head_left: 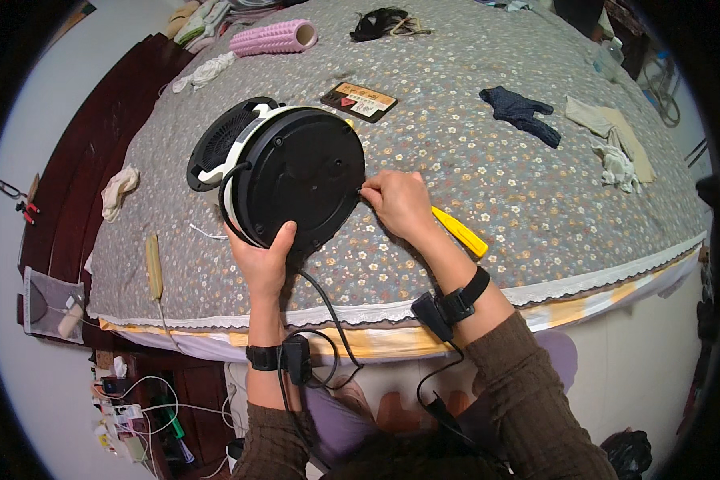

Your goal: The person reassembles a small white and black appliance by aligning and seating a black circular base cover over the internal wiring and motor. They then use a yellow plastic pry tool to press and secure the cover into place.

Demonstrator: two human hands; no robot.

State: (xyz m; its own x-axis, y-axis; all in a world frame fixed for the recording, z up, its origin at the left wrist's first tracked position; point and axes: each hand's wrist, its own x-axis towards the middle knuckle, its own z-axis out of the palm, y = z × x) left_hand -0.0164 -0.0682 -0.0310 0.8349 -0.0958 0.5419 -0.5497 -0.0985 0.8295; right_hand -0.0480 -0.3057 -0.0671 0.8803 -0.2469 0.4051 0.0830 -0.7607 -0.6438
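In the head view, a black-and-white fan-like appliance (pixel 308 172) lies just ahead of and partly against the left hand (pixel 260 260), tipped so that its round underside faces the person; from the right hand (pixel 398 204) it lies directly to the left. Its long axis runs from the underside, beside the right fingertips, away to the dark grille (pixel 222 144), up and left of both hands. Both hands reach it, but the left has the fuller hold: it is clamped on the lower rim, thumb laid on the underside, fingers mostly hidden behind. The right hand's thumb and forefinger are pressed together at the right edge; whether something small is pinched between them I cannot tell. The underside is a broad, matt black disc with small round marks near its edge, backed by a white ring. A black cord (pixel 328 300) hangs right of the left wrist, and a yellow strip-like object (pixel 462 234) lies beside the right wrist, partly covered by it.
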